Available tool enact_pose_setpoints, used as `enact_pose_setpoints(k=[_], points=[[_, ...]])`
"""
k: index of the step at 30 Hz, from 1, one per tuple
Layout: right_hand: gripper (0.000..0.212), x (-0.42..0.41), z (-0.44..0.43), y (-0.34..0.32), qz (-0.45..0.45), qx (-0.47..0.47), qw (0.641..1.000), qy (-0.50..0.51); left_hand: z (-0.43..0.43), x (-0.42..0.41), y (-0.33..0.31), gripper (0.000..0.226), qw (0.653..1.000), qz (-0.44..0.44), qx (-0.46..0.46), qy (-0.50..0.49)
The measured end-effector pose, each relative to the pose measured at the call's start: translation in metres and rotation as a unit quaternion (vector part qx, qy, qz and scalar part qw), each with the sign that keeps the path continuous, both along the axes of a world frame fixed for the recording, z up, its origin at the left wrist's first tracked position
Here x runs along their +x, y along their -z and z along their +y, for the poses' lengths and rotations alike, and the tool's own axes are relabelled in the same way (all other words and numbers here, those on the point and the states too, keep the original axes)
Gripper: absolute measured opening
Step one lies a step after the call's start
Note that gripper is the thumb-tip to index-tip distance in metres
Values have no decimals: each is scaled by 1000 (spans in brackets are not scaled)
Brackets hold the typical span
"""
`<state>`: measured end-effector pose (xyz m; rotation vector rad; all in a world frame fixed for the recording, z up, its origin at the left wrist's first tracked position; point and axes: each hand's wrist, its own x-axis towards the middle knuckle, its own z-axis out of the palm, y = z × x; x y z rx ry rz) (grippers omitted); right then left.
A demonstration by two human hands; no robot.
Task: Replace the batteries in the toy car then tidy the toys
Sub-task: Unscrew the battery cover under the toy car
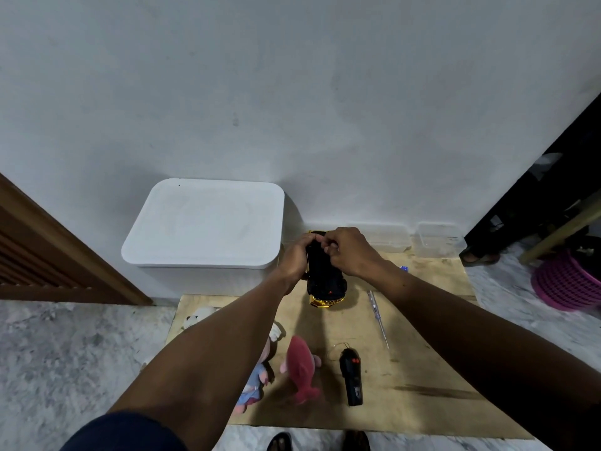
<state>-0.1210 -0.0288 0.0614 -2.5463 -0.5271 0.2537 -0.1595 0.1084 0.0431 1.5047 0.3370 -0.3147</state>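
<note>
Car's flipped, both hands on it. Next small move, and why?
Probably lift the battery cover with the right hand: the gold toy car is held black underside up, the left hand grips its side, the right pinches at its far end, and the clear-handled screwdriver lies unused.

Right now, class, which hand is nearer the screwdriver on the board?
Right. The right hand pinches the toy car just beyond and left of the screwdriver; the left hand holds the car's other side, farther off.

Gripping upturned toy car point(326, 281) with left hand point(294, 257), pinching its far end with right hand point(351, 252), above tabletop point(422, 359).
</note>
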Motion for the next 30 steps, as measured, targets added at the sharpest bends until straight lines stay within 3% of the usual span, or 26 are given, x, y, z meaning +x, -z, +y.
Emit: enact_pose_setpoints(k=[11, 22, 30], points=[[30, -3, 6, -9, -8, -39, 999, -8, 2, 2, -4, 28, 1000, -10, 9, -1], [14, -2, 10, -12, -6, -34, 999, -20, 4, 1, -9, 30, 1000, 7, 0, 1], [21, 4, 3, -13, 26, -10, 999, -37, 9, 0, -6, 35, 1000, 21, -1, 6]])
